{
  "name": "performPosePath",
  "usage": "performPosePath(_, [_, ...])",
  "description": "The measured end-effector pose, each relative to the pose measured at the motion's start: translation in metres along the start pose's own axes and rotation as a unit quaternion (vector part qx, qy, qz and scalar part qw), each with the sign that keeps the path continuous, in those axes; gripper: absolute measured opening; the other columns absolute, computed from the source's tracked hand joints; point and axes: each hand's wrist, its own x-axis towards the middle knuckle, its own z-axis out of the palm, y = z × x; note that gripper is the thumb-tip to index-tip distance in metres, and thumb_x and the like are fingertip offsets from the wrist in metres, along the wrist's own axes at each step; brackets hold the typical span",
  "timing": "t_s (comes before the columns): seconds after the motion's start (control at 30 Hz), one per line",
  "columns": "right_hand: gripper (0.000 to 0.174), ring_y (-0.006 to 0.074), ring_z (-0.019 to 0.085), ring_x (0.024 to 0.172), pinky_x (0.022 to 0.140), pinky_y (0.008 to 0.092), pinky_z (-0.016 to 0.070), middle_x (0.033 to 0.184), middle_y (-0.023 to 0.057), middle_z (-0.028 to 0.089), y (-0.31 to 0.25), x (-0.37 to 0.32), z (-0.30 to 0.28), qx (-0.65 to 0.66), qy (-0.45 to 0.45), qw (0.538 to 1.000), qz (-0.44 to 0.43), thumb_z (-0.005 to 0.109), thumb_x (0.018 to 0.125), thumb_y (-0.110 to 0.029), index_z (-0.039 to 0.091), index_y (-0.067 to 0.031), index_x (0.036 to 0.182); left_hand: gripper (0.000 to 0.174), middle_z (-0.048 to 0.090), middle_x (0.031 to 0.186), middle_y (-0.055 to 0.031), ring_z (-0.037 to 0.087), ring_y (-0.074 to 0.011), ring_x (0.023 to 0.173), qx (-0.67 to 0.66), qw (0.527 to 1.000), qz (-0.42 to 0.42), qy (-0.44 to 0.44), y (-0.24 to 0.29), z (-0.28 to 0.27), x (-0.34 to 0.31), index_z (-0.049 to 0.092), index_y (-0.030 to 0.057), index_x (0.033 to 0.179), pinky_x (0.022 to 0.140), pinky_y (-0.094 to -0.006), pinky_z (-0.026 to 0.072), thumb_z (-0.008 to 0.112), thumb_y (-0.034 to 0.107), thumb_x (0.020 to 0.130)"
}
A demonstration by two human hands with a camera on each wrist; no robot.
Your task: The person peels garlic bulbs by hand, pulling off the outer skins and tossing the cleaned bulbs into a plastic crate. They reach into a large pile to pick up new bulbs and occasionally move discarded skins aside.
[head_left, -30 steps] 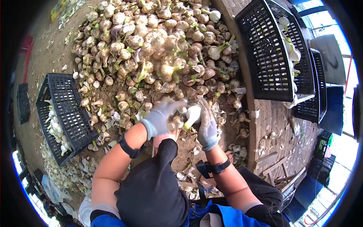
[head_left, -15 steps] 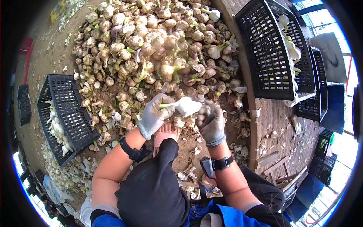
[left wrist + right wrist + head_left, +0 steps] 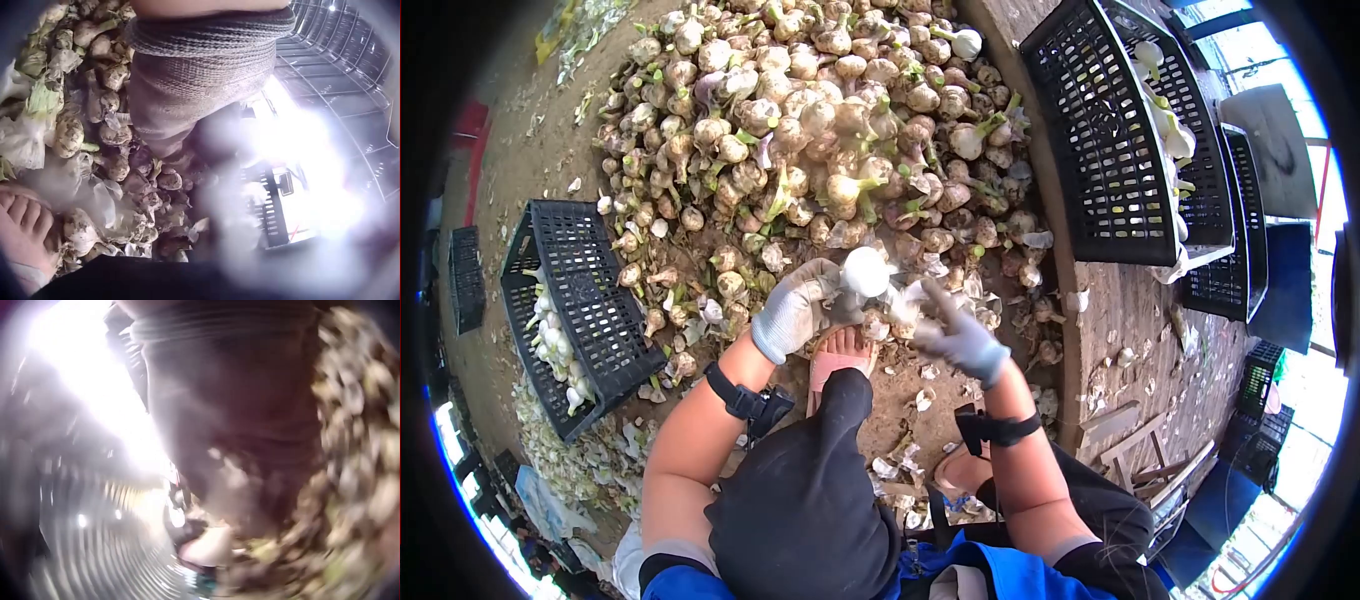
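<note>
A white, cleaned garlic bulb [image 3: 866, 271] is held in my gloved left hand [image 3: 796, 306], its round end turned up toward the head camera. Fingers of this hand curl about the bulb's lower side, where the stem is hidden. My gloved right hand [image 3: 968, 345] is to the right of the bulb, blurred, with its fingers stretched out and apart. Pale skin scraps [image 3: 912, 296] show between the two hands. In the left wrist view the dirty glove [image 3: 194, 94] covers the fingers' work. The right wrist view is smeared by motion around the glove [image 3: 231, 400].
Beyond the hands lies a big heap of soil-stained garlic [image 3: 800, 120]. A black crate [image 3: 590, 290] with white bulbs tilts at left; another black crate [image 3: 1105, 140] with bulbs stands on wooden boards [image 3: 1145, 350] at right. A sandalled foot [image 3: 845, 348] is below the left hand.
The bulb has turned from lying sideways, stem to the left, to round end up in the left hand. My right hand has come off the bulb and its fingers have spread.
</note>
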Motion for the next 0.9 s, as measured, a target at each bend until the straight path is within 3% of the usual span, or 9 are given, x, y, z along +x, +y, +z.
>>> performPosePath(0.07, [0.104, 0.0265, 0.054, 0.118, 0.096, 0.0361, 0.0459, 0.145, 0.0224, 0.033, -0.016, -0.003, 0.019, -0.404, 0.08, 0.907, 0.084, 0.078, 0.074, -0.011, 0.007, -0.0088, 0.15, 0.014, 0.066, 0.087, -0.0113, 0.065, -0.0234, 0.083, 0.015, 1.0, 0.008, 0.013, -0.005, -0.002, 0.002, 0.052, 0.0059, 0.104, 0.08, -0.0437, 0.0566, 0.056, 0.005, 0.09])
performPosePath(0.1, [0.112, 0.0257, 0.042, 0.13, 0.104, 0.0382, 0.039, 0.149, 0.0209, 0.03, -0.002, 0.01, 0.029, -0.182, 0.095, 0.964, -0.172, 0.081, 0.071, -0.018, 0.002, -0.007, 0.15, 0.014, 0.066, 0.089, -0.0119, 0.065, -0.0217, 0.083, 0.133, 0.991, 0.013, 0.001, -0.008, -0.003, 0.003, 0.052, 0.0052, 0.104, 0.08, -0.04, 0.0562, 0.056, 0.006, 0.091])
performPosePath(0.27, [0.033, 0.0156, 0.059, 0.1, 0.082, 0.0302, 0.0518, 0.114, 0.0088, 0.057, 0.001, 0.006, 0.05, 0.197, 0.147, 0.955, -0.164, 0.063, 0.085, -0.005, 0.055, -0.0073, 0.116, 0.049, 0.056, 0.117, -0.01, 0.058, -0.0173, 0.104, 0.682, 0.681, 0.052, -0.262, -0.013, 0.006, 0.018, 0.045, 0.004, 0.13, 0.088, -0.0326, 0.0493, 0.064, 0.013, 0.086])
performPosePath(0.3, [0.027, 0.0151, 0.06, 0.094, 0.077, 0.0286, 0.053, 0.109, 0.0077, 0.058, -0.016, -0.001, 0.04, 0.24, 0.184, 0.933, -0.198, 0.064, 0.086, -0.009, 0.055, -0.0083, 0.111, 0.053, 0.055, 0.117, -0.0111, 0.058, -0.0181, 0.104, 0.568, 0.794, -0.064, -0.208, -0.003, 0.025, 0.019, 0.045, 0.0058, 0.131, 0.091, -0.033, 0.048, 0.065, 0.01, 0.082])
performPosePath(0.33, [0.022, 0.0146, 0.061, 0.088, 0.073, 0.027, 0.0542, 0.104, 0.0067, 0.059, -0.036, -0.007, 0.023, 0.281, 0.221, 0.905, -0.23, 0.064, 0.087, -0.013, 0.056, -0.0094, 0.107, 0.051, 0.056, 0.117, -0.0118, 0.06, -0.0184, 0.099, 0.641, 0.746, 0.027, -0.177, 0.009, 0.046, 0.026, 0.045, 0.0067, 0.131, 0.091, -0.0332, 0.0473, 0.06, 0.008, 0.082])
performPosePath(0.53, [0.086, 0.0319, 0.047, 0.123, 0.104, 0.051, 0.041, 0.133, 0.0225, 0.045, -0.148, -0.063, -0.094, 0.376, 0.15, 0.814, -0.417, 0.048, 0.082, -0.07, 0.034, -0.004, 0.136, 0.045, 0.056, 0.115, -0.018, 0.062, -0.0318, 0.093, 0.81, 0.561, 0.161, 0.05, 0.008, 0.068, 0.117, 0.05, 0.0123, 0.127, 0.086, -0.0386, 0.0489, 0.055, 0.008, 0.083])
performPosePath(0.67, [0.054, 0.0225, 0.055, 0.107, 0.089, 0.0385, 0.0504, 0.115, 0.0109, 0.054, -0.112, -0.045, -0.085, 0.315, 0.24, 0.877, -0.27, 0.059, 0.089, -0.047, 0.048, -0.0072, 0.124, 0.032, 0.059, 0.109, -0.0169, 0.06, -0.0372, 0.095, 0.876, 0.461, 0.14, 0.015, 0.003, 0.039, 0.152, 0.059, 0.0133, 0.114, 0.086, -0.0426, 0.0478, 0.058, 0.012, 0.082])
performPosePath(0.77, [0.035, 0.0157, 0.061, 0.088, 0.079, 0.0306, 0.0514, 0.093, 0.0069, 0.062, -0.028, -0.016, -0.075, 0.155, 0.209, 0.953, -0.158, 0.065, 0.087, -0.029, 0.054, -0.0058, 0.112, 0.022, 0.064, 0.102, -0.012, 0.062, -0.0266, 0.095, 0.727, 0.652, 0.203, 0.068, 0.006, 0.036, 0.118, 0.061, 0.0095, 0.106, 0.086, -0.0354, 0.048, 0.062, 0.011, 0.084])
performPosePath(0.9, [0.062, 0.0238, 0.062, 0.098, 0.084, 0.0392, 0.0523, 0.127, 0.012, 0.053, -0.011, 0.006, -0.003, 0.374, 0.083, 0.923, 0.037, 0.052, 0.09, -0.057, 0.045, -0.0123, 0.133, 0.022, 0.063, 0.101, -0.0056, 0.058, -0.0126, 0.094, 0.408, 0.891, 0.198, -0.009, -0.005, 0.024, 0.077, 0.057, 0.0002, 0.102, 0.087, -0.0261, 0.0465, 0.061, -0.007, 0.081])
